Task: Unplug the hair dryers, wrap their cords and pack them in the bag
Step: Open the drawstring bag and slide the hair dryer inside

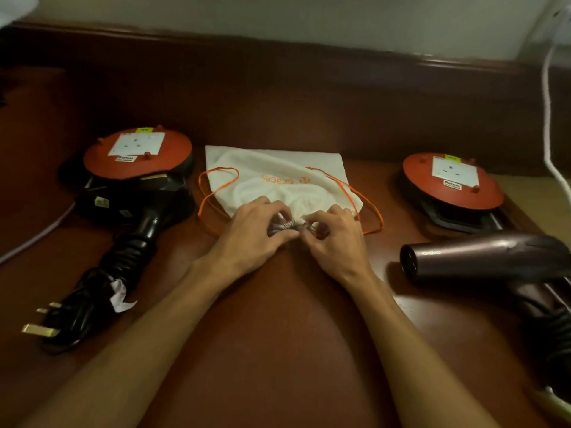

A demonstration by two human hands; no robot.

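A white drawstring bag (278,174) lies flat; left of it a black hair dryer (136,208), cord wrapped; right of it a brown hair dryer (482,257).

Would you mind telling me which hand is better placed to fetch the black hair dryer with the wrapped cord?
Left. The black hair dryer lies on the left of the table, nearer the left hand than the right hand. Both hands pinch the white bag at its mouth.
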